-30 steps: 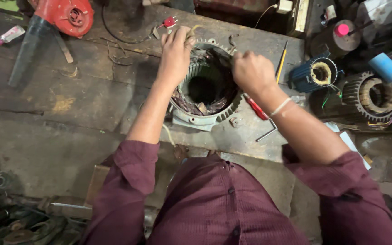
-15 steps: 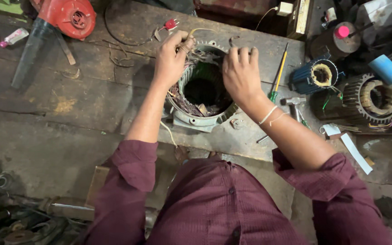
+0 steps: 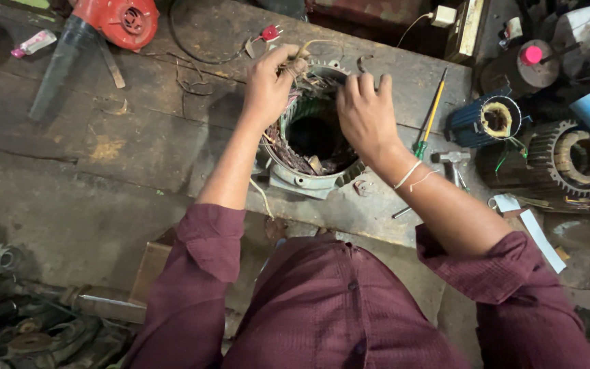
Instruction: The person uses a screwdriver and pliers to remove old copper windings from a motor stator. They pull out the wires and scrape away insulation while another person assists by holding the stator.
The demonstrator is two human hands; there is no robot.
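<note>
Right hand (image 3: 365, 113) shifted onto the stator (image 3: 312, 140) rim, left hand (image 3: 271, 82) clamped on its wires (image 3: 308, 82); we should tug gently, right fingers loosely spread.

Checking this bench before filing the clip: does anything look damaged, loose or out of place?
The grey round metal motor housing stands open, its tangled copper windings spilling out. The left hand grips wire at the rim; the right hand rests there. Loose wire scraps litter the worn wooden bench.
</note>
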